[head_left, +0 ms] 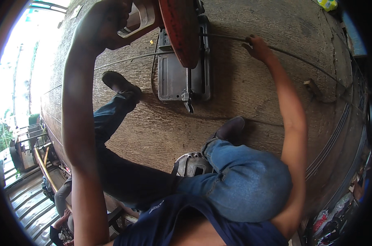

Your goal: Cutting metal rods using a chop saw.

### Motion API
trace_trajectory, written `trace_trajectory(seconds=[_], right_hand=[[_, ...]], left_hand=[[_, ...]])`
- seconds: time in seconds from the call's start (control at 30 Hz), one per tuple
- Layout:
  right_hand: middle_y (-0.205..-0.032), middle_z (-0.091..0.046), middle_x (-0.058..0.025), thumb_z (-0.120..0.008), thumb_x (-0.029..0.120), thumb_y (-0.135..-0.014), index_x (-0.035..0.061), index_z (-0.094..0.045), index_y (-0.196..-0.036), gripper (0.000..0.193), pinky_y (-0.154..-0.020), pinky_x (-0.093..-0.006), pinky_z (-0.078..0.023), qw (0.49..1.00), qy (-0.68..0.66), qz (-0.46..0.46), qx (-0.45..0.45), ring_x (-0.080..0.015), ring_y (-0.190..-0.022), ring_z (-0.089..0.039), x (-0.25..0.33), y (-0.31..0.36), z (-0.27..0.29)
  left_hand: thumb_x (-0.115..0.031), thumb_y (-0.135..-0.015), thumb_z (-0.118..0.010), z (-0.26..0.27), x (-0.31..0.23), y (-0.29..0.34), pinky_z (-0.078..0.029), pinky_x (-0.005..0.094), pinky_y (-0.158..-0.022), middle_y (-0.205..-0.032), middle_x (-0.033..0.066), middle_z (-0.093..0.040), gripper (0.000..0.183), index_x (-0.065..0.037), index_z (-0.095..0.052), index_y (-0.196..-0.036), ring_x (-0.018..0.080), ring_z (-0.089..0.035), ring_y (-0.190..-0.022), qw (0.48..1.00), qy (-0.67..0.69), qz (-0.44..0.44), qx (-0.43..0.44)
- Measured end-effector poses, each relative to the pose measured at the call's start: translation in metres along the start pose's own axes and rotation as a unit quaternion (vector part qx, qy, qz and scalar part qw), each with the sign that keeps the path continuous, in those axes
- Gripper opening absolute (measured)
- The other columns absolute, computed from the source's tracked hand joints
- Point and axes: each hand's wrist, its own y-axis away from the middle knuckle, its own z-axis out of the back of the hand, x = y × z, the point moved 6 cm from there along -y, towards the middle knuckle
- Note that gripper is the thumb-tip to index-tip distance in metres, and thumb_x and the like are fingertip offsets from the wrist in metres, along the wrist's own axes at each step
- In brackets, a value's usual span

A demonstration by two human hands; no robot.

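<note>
Workshop: cut-off saw (184, 49), long rods (330, 141) bundled.

A rough, ridged brown floor (251, 90) spreads out before me. White daylight (13, 74) glares in along the upper left, above green foliage (3, 133); shiny ridged sheeting (24, 201) shows lower left, mixed clutter (331, 223) lower right.

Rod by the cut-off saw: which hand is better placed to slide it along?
Probably the right hand: it touches the rod, while the left hand holds the cut-off saw's handle.
</note>
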Motion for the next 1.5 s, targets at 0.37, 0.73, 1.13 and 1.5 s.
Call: trace_trajectory(seconds=[0.37, 0.73, 1.13, 1.5], right_hand=[[-0.102, -0.06, -0.0221, -0.052, 0.022, -0.093, 0.0019, -0.061, -0.102, 0.024, -0.074, -0.0453, -0.048, 0.997, 0.026, -0.068, -0.019, -0.0397, -0.092, -0.06, 0.053, 0.046, 0.1], [-0.097, -0.063, -0.0208, -0.065, 0.019, -0.082, 0.0002, -0.064, -0.105, 0.029, -0.08, -0.0431, -0.049, 0.952, 0.11, -0.066, -0.279, -0.0382, -0.092, -0.06, 0.108, 0.044, 0.285], [-0.069, -0.059, -0.0112, -0.06, 0.025, -0.089, 0.0012, -0.065, -0.088, 0.025, -0.06, -0.0384, -0.047, 0.88, 0.09, 0.111, -0.453, -0.0254, -0.063, -0.059, 0.264, 0.059, 0.348], [-0.098, -0.064, -0.0155, -0.066, 0.019, -0.081, 0.0001, -0.066, -0.098, 0.025, -0.079, -0.0404, -0.051, 0.909, -0.023, 0.12, -0.399, -0.0309, -0.09, -0.062, 0.291, 0.091, 0.343]], left_hand=[[-0.034, -0.086, -0.063, -0.026, 0.0, -0.005, -0.053, 0.03, -0.056, -0.083, 0.0106, -0.065, 0.039, 0.002, -0.063, -0.103, 0.0172, -0.063, -0.067, 0.569, 0.718, 0.402, -0.01], [-0.063, -0.09, -0.036, -0.058, 0.07, 0.004, -0.051, 0.0458, -0.065, -0.085, 0.0229, -0.064, 0.074, 0.001, -0.047, -0.126, 0.0352, -0.064, -0.072, 0.794, 0.401, 0.454, -0.059], [-0.028, -0.095, -0.055, 0.126, -0.178, -0.03, -0.046, 0.0318, -0.091, -0.112, 0.0145, -0.061, 0.043, 0.007, -0.053, -0.121, 0.0201, -0.059, -0.103, 0.597, 0.727, 0.148, -0.305], [-0.02, -0.092, -0.06, 0.152, -0.236, -0.057, -0.047, 0.0337, -0.093, -0.108, 0.0136, -0.06, 0.035, 0.006, -0.055, -0.115, 0.022, -0.059, -0.101, 0.403, 0.838, 0.149, -0.335]])
